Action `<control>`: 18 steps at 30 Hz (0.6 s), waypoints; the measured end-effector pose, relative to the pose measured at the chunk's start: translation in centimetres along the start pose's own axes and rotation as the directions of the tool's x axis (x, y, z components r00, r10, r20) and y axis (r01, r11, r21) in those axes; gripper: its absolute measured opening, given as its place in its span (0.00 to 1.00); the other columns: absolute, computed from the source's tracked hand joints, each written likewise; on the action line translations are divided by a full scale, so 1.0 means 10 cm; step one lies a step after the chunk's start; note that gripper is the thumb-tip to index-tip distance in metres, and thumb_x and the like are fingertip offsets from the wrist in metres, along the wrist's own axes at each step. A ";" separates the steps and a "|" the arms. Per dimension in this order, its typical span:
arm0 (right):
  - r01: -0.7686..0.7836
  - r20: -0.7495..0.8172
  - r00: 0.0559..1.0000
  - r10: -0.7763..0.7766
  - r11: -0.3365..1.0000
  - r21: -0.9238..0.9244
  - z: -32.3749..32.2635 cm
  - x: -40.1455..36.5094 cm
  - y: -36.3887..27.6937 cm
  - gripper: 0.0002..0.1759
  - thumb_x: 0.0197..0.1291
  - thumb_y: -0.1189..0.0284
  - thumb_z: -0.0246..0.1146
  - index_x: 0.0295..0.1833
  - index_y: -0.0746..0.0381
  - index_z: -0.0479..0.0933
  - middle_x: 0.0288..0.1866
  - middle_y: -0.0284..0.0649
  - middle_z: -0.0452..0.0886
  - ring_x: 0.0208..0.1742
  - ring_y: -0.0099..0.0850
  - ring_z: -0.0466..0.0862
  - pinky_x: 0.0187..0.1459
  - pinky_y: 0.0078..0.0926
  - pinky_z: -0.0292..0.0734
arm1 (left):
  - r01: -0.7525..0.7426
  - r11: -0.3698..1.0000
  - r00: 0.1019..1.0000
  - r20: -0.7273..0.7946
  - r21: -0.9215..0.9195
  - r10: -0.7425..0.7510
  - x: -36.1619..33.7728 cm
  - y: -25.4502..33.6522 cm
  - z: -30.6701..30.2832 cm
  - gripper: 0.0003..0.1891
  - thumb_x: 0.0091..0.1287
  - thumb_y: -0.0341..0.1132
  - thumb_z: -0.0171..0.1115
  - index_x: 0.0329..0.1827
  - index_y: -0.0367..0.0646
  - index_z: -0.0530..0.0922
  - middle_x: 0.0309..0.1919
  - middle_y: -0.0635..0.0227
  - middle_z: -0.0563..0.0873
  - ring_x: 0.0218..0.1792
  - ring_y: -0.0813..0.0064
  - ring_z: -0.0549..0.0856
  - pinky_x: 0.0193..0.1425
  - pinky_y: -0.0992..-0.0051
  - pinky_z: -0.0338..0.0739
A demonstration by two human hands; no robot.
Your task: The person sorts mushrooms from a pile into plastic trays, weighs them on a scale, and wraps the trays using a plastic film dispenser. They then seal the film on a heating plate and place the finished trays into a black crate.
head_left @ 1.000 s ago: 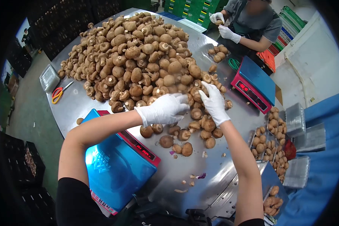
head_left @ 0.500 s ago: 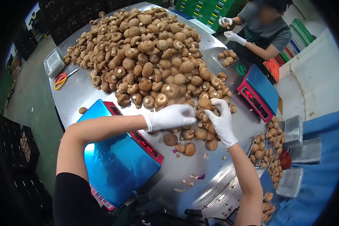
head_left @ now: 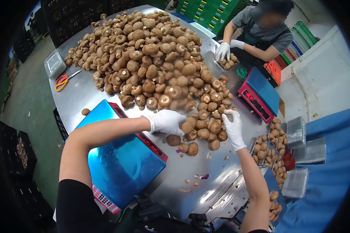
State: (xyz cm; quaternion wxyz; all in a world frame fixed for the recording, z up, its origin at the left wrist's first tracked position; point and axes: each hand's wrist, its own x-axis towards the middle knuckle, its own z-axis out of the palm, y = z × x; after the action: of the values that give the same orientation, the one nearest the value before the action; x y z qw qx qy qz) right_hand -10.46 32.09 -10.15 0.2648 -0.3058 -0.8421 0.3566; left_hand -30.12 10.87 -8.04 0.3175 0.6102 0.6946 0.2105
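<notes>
Both hands wear white gloves and are at the near edge of a big heap of brown shiitake mushrooms [head_left: 144, 58]. My left hand [head_left: 168, 122] reaches in from the left, its fingers closed around a brown mushroom [head_left: 188, 126]; its fingertips are partly hidden behind the cap. To the right, my right hand [head_left: 233, 130] is beside the small group of mushrooms, thumb and forefinger apart, with no mushroom visible between them. A few loose mushrooms [head_left: 193, 148] lie just below my left hand on the metal table [head_left: 171, 174].
A blue-topped scale [head_left: 124, 167] sits under my left forearm. Another scale [head_left: 258, 95] stands at right, near filled trays [head_left: 270, 151] and stacked clear trays [head_left: 295, 182]. Scissors [head_left: 64, 81] and a clear tray stack [head_left: 55, 64] lie far left. Across the table, a gloved co-worker handles a mushroom tray [head_left: 226, 63].
My left hand has moved slightly left and down and now holds a mushroom. My right hand has let go of the mushroom it held. The co-worker's hands have lowered to a tray.
</notes>
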 end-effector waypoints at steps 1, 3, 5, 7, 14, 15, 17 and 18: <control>-0.003 -0.008 1.000 0.003 1.000 0.006 0.01 0.07 0.03 0.15 0.51 0.72 0.68 0.45 0.61 0.76 0.48 0.40 0.78 0.50 0.33 0.78 0.51 0.30 0.74 | -0.008 0.990 0.999 0.046 0.141 0.001 0.01 -0.01 0.01 0.31 0.56 0.51 0.66 0.58 0.40 0.72 0.34 0.55 0.84 0.37 0.55 0.84 0.40 0.61 0.77; 0.173 -0.011 0.983 -0.183 0.950 -0.260 0.06 0.25 0.04 0.17 0.51 0.71 0.68 0.47 0.60 0.76 0.49 0.41 0.77 0.51 0.36 0.77 0.53 0.33 0.73 | -0.032 0.942 0.994 0.112 0.333 -0.006 0.04 0.00 0.05 0.27 0.54 0.46 0.65 0.53 0.40 0.74 0.32 0.52 0.84 0.36 0.52 0.84 0.40 0.60 0.78; 0.364 0.079 0.920 -0.384 0.761 -0.537 0.17 0.47 0.06 0.26 0.48 0.65 0.70 0.54 0.58 0.74 0.53 0.45 0.76 0.52 0.43 0.75 0.56 0.38 0.70 | -0.048 0.939 0.991 0.136 0.340 0.002 0.05 0.00 0.10 0.27 0.54 0.46 0.66 0.54 0.40 0.74 0.32 0.53 0.84 0.36 0.52 0.84 0.39 0.60 0.78; 0.351 0.103 0.926 -0.363 0.727 -0.590 0.32 0.65 0.08 0.28 0.48 0.64 0.70 0.56 0.58 0.72 0.52 0.44 0.77 0.53 0.43 0.75 0.55 0.38 0.71 | -0.059 0.933 0.986 0.166 0.356 0.000 0.06 0.01 0.10 0.28 0.54 0.46 0.65 0.56 0.42 0.73 0.32 0.52 0.84 0.35 0.52 0.84 0.39 0.60 0.78; 0.183 0.214 0.976 -0.038 0.676 -0.714 0.45 0.98 0.13 0.26 0.53 0.56 0.65 0.55 0.58 0.76 0.49 0.44 0.80 0.47 0.44 0.80 0.50 0.38 0.74 | -0.047 0.953 0.994 0.110 0.301 0.014 -0.03 0.03 -0.07 0.26 0.59 0.48 0.61 0.59 0.49 0.73 0.32 0.53 0.84 0.34 0.52 0.84 0.39 0.60 0.78; 0.099 0.157 0.988 -0.008 0.807 -0.582 0.41 0.95 0.09 0.23 0.54 0.56 0.63 0.52 0.58 0.77 0.49 0.46 0.81 0.46 0.46 0.81 0.48 0.39 0.75 | -0.027 0.968 0.996 0.092 0.251 0.004 -0.03 0.02 -0.10 0.24 0.60 0.49 0.60 0.58 0.51 0.74 0.33 0.54 0.85 0.34 0.52 0.84 0.40 0.60 0.78; -0.154 0.197 0.969 0.150 0.988 0.005 0.27 0.85 -0.02 0.20 0.62 0.59 0.59 0.52 0.62 0.77 0.47 0.42 0.82 0.44 0.39 0.83 0.45 0.34 0.77 | 0.001 0.991 0.998 -0.055 0.130 0.006 -0.02 0.01 -0.10 0.24 0.61 0.46 0.62 0.59 0.49 0.73 0.34 0.60 0.85 0.32 0.58 0.85 0.39 0.64 0.79; -0.285 0.295 0.935 0.196 0.911 0.299 0.16 0.78 -0.14 0.20 0.65 0.60 0.57 0.54 0.63 0.76 0.48 0.41 0.82 0.46 0.36 0.82 0.45 0.33 0.77 | 0.003 1.000 0.991 -0.135 0.029 0.001 -0.04 0.07 -0.15 0.24 0.62 0.44 0.62 0.60 0.49 0.72 0.34 0.62 0.85 0.31 0.61 0.85 0.38 0.65 0.79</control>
State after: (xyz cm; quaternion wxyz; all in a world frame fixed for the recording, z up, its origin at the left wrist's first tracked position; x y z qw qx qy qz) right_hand -17.28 36.09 -8.27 0.1549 -0.3090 -0.7515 0.5620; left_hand -30.64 10.71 -6.44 0.2608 0.5988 0.7179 0.2410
